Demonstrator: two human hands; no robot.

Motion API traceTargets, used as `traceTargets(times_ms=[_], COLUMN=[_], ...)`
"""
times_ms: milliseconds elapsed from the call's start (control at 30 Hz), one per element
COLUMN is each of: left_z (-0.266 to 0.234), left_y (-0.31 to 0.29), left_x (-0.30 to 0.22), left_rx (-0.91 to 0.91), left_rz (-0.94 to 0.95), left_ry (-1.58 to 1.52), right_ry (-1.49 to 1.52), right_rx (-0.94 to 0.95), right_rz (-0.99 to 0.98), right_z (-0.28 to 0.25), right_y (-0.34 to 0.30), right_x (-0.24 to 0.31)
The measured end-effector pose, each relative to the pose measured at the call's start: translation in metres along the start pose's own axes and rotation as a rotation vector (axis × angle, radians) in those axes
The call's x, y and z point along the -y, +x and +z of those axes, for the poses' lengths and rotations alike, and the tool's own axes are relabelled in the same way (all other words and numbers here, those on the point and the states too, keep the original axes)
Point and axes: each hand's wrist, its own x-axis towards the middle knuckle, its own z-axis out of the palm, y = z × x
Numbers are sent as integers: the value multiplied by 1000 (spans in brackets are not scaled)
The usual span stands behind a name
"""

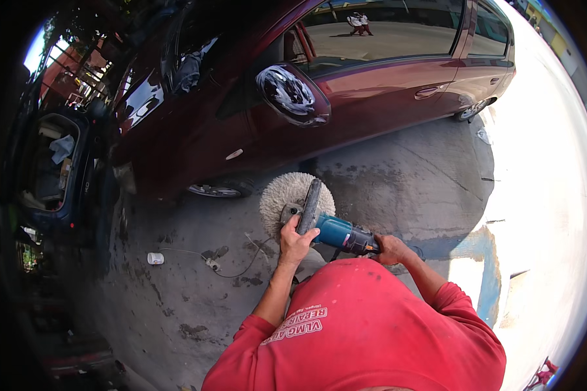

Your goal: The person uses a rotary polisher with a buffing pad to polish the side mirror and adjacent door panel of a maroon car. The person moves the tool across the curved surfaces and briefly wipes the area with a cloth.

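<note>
Both my hands are on a blue and black electric polisher (337, 232) with a round, fluffy wool pad (275, 199). My left hand (296, 244) is closed at the front, around the lower end of the black bar handle (311, 199). At the rear grip, my right hand (391, 250) wraps round the black end of the tool. Beyond the pad stands a dark red car (365, 98). Its side mirror (293, 96) has white streaks smeared over the housing. In this view the pad appears below the mirror, apart from it.
A small white container (155, 259) lies on the stained concrete floor (195, 300). A thin cable (244, 270) runs over the floor left of me. Another dark vehicle (62, 163) with an opening showing its contents stands far left. Bright sunlit ground (547, 215) spreads along the right.
</note>
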Motion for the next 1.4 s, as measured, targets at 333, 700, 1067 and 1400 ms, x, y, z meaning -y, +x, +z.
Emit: traceTargets(times_ms=[333, 700, 1067, 1400], left_z=[-156, -191, -173, -134], left_y=[81, 129, 110, 89], left_x=[-32, 47, 50, 22], left_rx=[382, 322, 208, 89], left_rz=[65, -146, -174, -55], left_ry=[-37, -170, -293, -127], right_ry=[-123, -150, -252, 20], right_rx=[-317, -231, -310, -140], right_rz=[21, 115, -34, -225], right_z=[38, 86, 47, 4], right_y=[98, 120, 128, 101], right_x=[121, 173, 153, 101])
